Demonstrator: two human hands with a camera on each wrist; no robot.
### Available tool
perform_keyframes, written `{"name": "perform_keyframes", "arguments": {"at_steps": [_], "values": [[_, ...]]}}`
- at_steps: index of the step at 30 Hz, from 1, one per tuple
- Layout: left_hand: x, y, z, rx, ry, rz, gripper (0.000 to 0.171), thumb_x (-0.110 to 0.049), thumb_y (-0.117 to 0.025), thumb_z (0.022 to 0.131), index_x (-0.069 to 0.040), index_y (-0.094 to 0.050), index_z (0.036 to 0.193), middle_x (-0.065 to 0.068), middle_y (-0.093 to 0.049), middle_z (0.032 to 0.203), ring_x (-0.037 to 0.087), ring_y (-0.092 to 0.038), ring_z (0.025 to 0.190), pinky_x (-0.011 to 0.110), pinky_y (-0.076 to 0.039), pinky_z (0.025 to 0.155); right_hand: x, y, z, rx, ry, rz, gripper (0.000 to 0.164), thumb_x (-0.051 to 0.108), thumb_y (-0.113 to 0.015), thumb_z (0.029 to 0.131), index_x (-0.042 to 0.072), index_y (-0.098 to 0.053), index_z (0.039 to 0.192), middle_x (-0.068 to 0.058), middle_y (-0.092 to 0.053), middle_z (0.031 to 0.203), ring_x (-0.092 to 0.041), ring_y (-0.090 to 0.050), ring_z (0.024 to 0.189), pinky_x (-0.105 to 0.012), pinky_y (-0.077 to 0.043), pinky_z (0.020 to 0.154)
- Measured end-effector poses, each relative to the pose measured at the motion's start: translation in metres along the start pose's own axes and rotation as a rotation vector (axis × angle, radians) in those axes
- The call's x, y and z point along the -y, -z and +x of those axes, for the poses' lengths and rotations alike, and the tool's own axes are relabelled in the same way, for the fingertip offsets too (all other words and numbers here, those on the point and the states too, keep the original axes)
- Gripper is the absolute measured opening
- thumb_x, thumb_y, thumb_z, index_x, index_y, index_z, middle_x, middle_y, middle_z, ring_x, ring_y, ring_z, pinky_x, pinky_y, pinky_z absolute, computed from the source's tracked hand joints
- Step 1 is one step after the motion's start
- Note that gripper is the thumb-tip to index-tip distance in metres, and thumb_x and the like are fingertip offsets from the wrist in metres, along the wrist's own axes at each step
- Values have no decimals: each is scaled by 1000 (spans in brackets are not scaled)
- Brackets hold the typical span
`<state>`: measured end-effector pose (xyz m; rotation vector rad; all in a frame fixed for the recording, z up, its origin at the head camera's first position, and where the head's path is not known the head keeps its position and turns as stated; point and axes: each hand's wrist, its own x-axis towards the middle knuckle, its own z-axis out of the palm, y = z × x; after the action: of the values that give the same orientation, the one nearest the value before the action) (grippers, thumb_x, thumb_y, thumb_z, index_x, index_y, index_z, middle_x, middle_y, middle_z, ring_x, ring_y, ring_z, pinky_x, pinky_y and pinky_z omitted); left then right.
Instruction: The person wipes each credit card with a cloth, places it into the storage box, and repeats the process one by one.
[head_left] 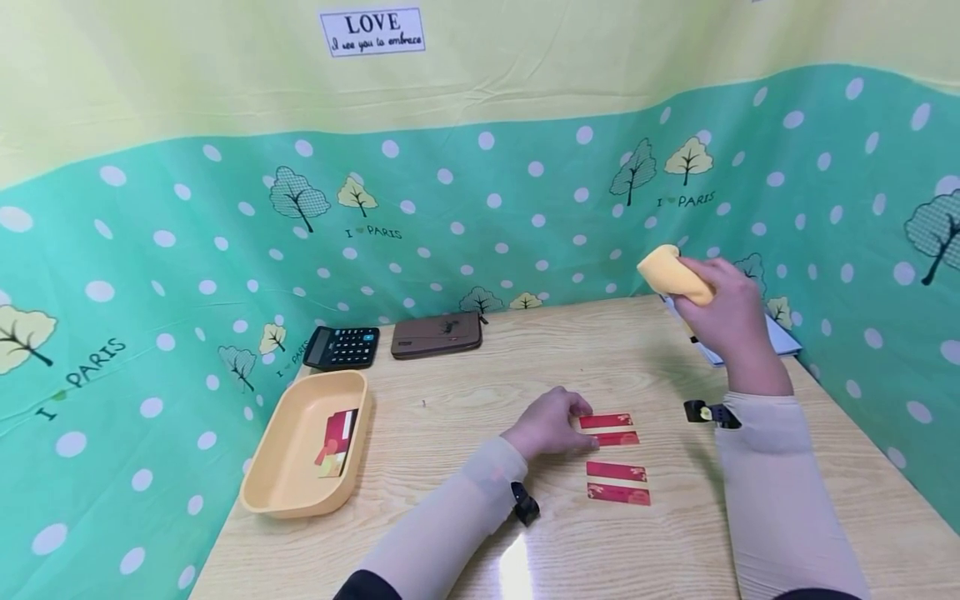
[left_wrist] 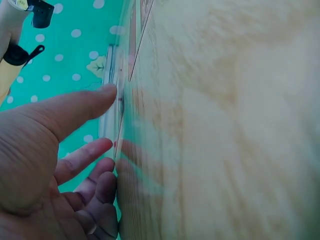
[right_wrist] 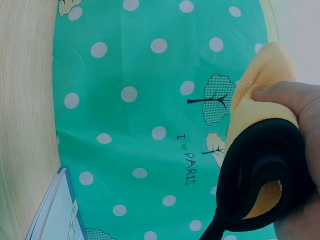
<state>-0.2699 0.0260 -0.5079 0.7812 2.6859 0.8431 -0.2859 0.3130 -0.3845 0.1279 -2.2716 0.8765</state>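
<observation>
Those red strips look easy to mess up, imo. The right hand [head_left: 723, 308] has its fingers wrapped round a folded yellow cloth [head_left: 666, 271], up off the table [head_left: 457, 392]. The left hand [head_left: 549, 425] isn't clenched; thumb and fingers sit apart at the left edge of the upper red strips [head_left: 618, 438], which lie flat just beyond the lower red strips [head_left: 618, 494]. If the cloth sweeps low through there, I reckon it drags the upper ones crooked, since only that edge is steadied. Nobody's touching the lower set, so a careless left sleeve [head_left: 457, 508] could knock it.
</observation>
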Motion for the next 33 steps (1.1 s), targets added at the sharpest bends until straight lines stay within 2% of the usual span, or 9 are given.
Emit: {"name": "perform_keyframes", "arguments": {"at_steps": [10,20,24,27,31,33], "values": [[0,0,0,-1,21,14,42,-37,-93,80,-21,-76,114,-9,-57,103,6,-55,92,20,-52,87,-2,1,0,7,-2,2,53,7,-78,91,14,-67,142,-16,-67,123,-32,-54,92,-40,-37,69],[1,0,2,0,112,-9,41,-35,-96,76,-21,-74,107,-8,-54,104,9,-55,90,21,-53,87,0,0,1,6,7,2,54,5,-78,90,13,-67,141,-16,-68,122,-32,-55,91,-39,-37,68],[4,1,3,0,109,-85,44,-27,-97,75,-20,-67,107,-7,-55,101,10,-55,87,22,-52,81,2,0,0,15,-5,-2,54,6,-77,91,14,-67,143,-16,-67,123,-33,-56,94,-39,-38,71],[10,1,4,7,100,-200,45,-17,-94,79,-20,-61,109,-4,-58,98,10,-56,80,23,-52,72,3,0,0,23,-12,-4,54,6,-77,91,14,-66,143,-16,-67,124,-33,-56,95,-40,-39,72],[20,4,4,0,74,-362,37,-5,-84,88,-21,-60,112,0,-60,93,12,-58,74,24,-52,63,4,0,-1,37,-19,4,54,6,-77,91,14,-65,144,-17,-66,125,-34,-57,98,-43,-42,75],[26,7,3,-22,54,-407,32,-3,-80,92,-20,-61,112,1,-60,92,12,-58,74,24,-52,63,4,-1,-1,43,-19,5,55,6,-77,91,14,-66,144,-17,-66,125,-35,-58,100,-44,-43,76]]}}
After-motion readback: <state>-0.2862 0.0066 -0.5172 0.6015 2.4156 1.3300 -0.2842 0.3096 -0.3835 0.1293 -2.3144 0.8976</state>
